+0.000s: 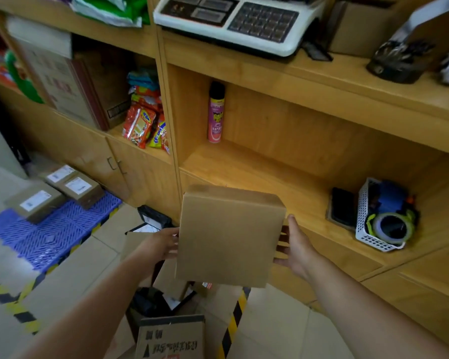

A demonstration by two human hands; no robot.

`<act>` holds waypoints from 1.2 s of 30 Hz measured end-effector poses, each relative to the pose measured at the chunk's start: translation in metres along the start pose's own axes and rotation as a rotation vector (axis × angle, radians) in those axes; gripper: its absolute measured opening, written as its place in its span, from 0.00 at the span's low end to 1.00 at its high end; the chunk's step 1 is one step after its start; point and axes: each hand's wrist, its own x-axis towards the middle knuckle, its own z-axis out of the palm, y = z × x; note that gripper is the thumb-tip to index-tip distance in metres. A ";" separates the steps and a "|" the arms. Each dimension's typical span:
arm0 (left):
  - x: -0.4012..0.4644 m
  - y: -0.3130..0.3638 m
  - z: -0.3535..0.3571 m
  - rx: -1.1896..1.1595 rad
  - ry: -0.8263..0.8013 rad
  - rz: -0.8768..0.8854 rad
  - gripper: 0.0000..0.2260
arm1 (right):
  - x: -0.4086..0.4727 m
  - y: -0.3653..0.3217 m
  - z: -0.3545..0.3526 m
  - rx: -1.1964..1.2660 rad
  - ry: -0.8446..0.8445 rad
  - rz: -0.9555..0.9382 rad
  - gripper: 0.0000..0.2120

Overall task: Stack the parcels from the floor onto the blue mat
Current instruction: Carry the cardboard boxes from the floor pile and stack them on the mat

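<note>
Wooden shelving (309,161) at 12 o'clock. Plain cardboard parcel (228,237) held mid-air, clamped between left hand (163,243) and right hand (294,248). Blue mat (49,234) seen at 9 o'clock, three labelled parcels (55,191) on it.

— Inspector: What colours do you have before you?
— Operator: You see a plain brown parcel (230,237), a blue lattice-patterned mat (49,234), and yellow-and-black striped tape (232,325) on the pale floor.
— Inspector: And the shelf?
— Operator: You see a pink spray can (215,115) with a black cap, and a white perforated basket (373,224).
</note>
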 end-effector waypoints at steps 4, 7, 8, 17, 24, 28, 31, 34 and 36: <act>-0.004 0.012 -0.009 -0.121 0.050 -0.047 0.17 | -0.009 -0.013 0.001 0.046 -0.029 -0.001 0.22; -0.003 0.018 -0.018 -0.096 0.001 -0.055 0.25 | -0.014 -0.015 0.001 0.011 0.000 -0.010 0.22; -0.003 0.020 -0.020 -0.097 -0.015 -0.062 0.26 | -0.015 -0.015 0.001 0.003 0.015 -0.007 0.22; -0.008 0.018 -0.024 -0.077 -0.084 -0.054 0.20 | -0.021 -0.009 0.010 0.006 0.003 -0.073 0.14; -0.025 0.004 -0.030 -0.148 -0.108 0.063 0.20 | -0.031 -0.006 0.012 0.028 -0.070 -0.078 0.17; -0.042 0.000 -0.032 -0.159 -0.078 0.106 0.22 | -0.043 -0.006 0.012 -0.037 -0.176 -0.068 0.06; -0.057 -0.006 -0.036 -0.136 -0.043 0.105 0.24 | -0.053 -0.004 0.007 -0.084 -0.233 -0.071 0.13; -0.077 -0.015 -0.033 -0.140 0.056 0.143 0.26 | -0.064 0.004 -0.002 -0.093 -0.282 -0.086 0.19; -0.093 -0.024 -0.023 -0.159 0.223 0.194 0.31 | -0.075 0.013 -0.007 -0.078 -0.294 -0.100 0.20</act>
